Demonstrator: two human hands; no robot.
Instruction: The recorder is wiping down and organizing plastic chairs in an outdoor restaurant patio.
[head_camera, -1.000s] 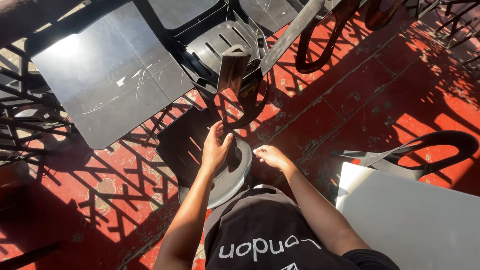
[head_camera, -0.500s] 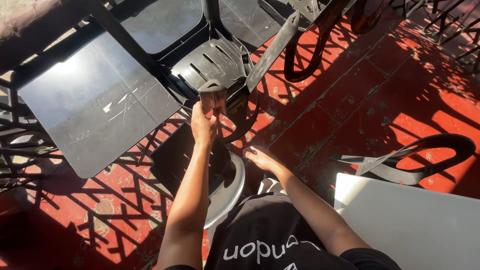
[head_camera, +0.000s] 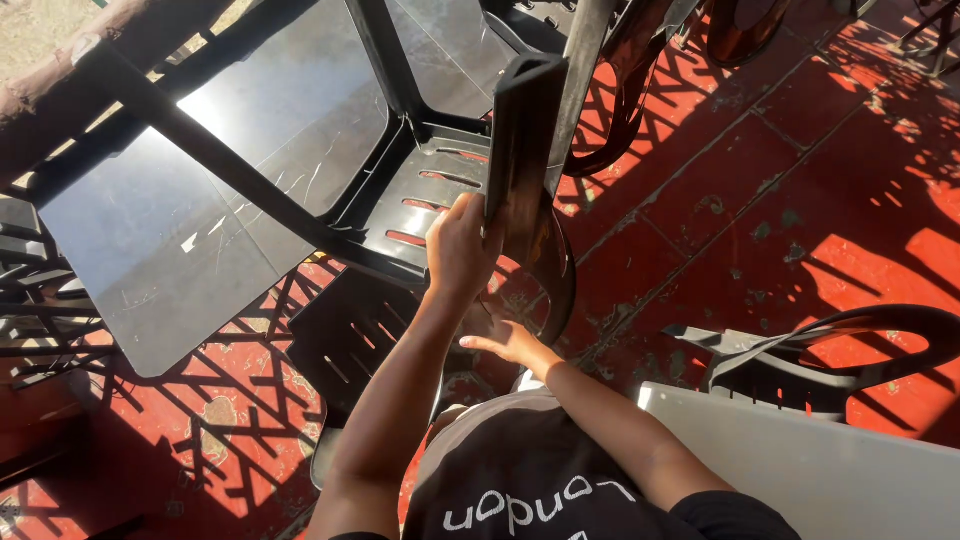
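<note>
Two hands are at work on an upturned black plastic chair (head_camera: 420, 200). The left hand (head_camera: 462, 245) is raised and clenched on a chair leg (head_camera: 520, 140), fingers wrapped around its lower edge; this grip is firm and closed. The right hand (head_camera: 510, 343) sits lower, open and flat, fingers spread, grasping nothing; it lies near the curved arm of the chair (head_camera: 555, 270), and whether it touches that arm cannot be told.

Change noted against the pictures of a second and half a second ago: the left hand has risen from low beside the person's body to the leg, and the chair now fills far more of the view, its leg standing close to the camera. Judged from this, the chair has been lifted or tipped toward the person, with the left hand bearing it and the right hand released below.

The chair rests inverted over a second dark slatted chair (head_camera: 350, 340) on the red tiled floor (head_camera: 760, 190). A square dark counter (head_camera: 190, 250) lies to the left, a pale counter (head_camera: 800, 460) at lower right, and another black chair (head_camera: 830, 350) beside it.
</note>
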